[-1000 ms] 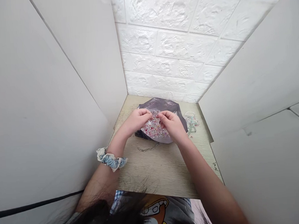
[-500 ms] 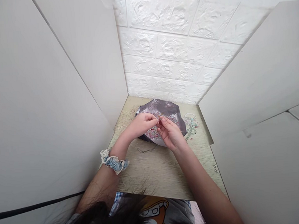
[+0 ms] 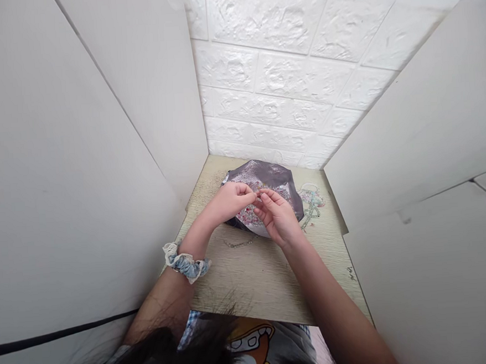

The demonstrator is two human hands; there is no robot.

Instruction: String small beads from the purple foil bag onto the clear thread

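Observation:
My left hand (image 3: pixel 228 202) and my right hand (image 3: pixel 276 218) meet over a dark purple bag (image 3: pixel 263 175) that holds several small coloured beads (image 3: pixel 249 213). Both hands are closed in a pinch, fingertips touching each other at something too small to make out. A blue and white scrunchie (image 3: pixel 185 262) sits on my left wrist. A thin chain (image 3: pixel 239 242) lies on the wooden desk (image 3: pixel 253 275) just in front of the bag, below my hands.
Finished bead strings (image 3: pixel 311 199) lie to the right of the bag. A small metal piece (image 3: pixel 350 274) rests near the desk's right edge. White panels wall in the desk on the left and right, a white brick wall at the back.
My hands rose slightly off the beads and drew together into a fingertip pinch. My right hand turned palm-up a little. The bag stayed put.

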